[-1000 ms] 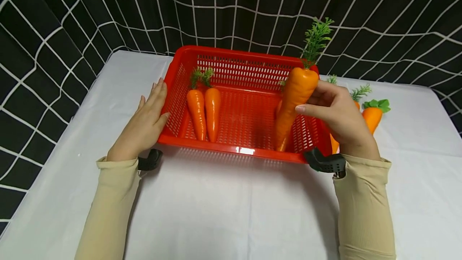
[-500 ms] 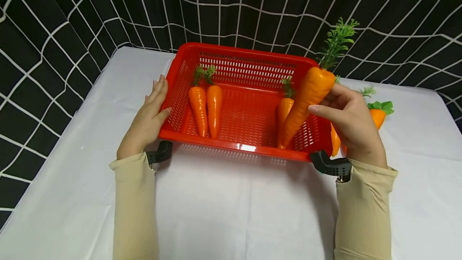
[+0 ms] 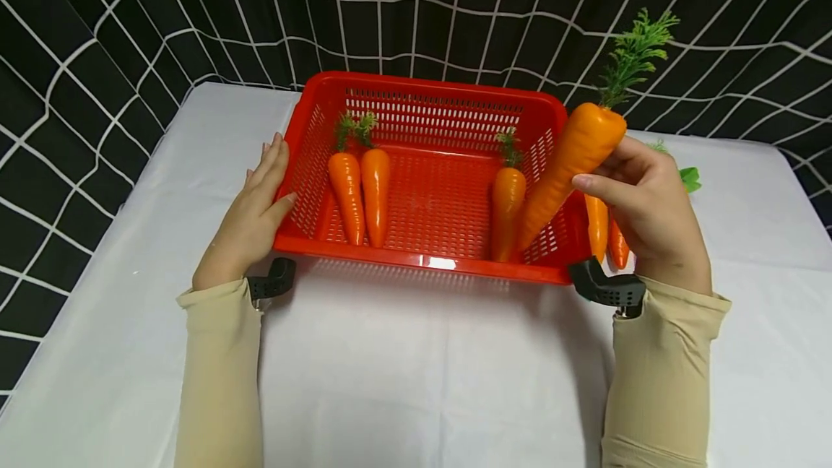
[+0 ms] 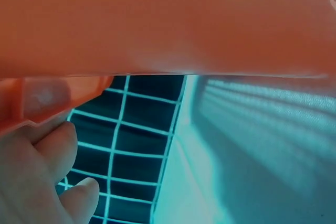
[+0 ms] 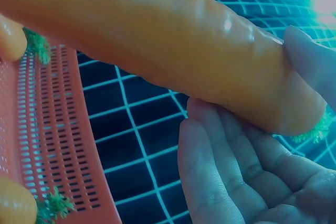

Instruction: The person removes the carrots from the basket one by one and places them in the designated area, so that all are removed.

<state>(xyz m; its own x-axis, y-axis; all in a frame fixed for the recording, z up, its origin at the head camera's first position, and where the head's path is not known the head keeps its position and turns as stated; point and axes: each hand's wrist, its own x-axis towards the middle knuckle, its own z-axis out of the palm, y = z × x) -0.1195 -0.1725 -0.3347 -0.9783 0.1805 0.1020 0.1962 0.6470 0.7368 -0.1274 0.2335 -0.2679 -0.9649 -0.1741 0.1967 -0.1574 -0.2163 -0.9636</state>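
Pinched near its top by the right hand's grip (image 3: 666, 219), the tilted carrot (image 3: 565, 165) could swivel into the neighbouring carrot (image 3: 507, 211) at frame right, the left hand (image 3: 250, 215) lying straight-fingered against the basket (image 3: 390, 256).

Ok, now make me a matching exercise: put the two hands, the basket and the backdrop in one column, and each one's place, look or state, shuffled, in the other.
1. Left hand
2. Right hand
3. Basket
4. Backdrop

A. black with white grid lines
B. gripping the large carrot
C. against the basket's side
D. on the white cloth, carrots inside

Pairs: 1-C, 2-B, 3-D, 4-A
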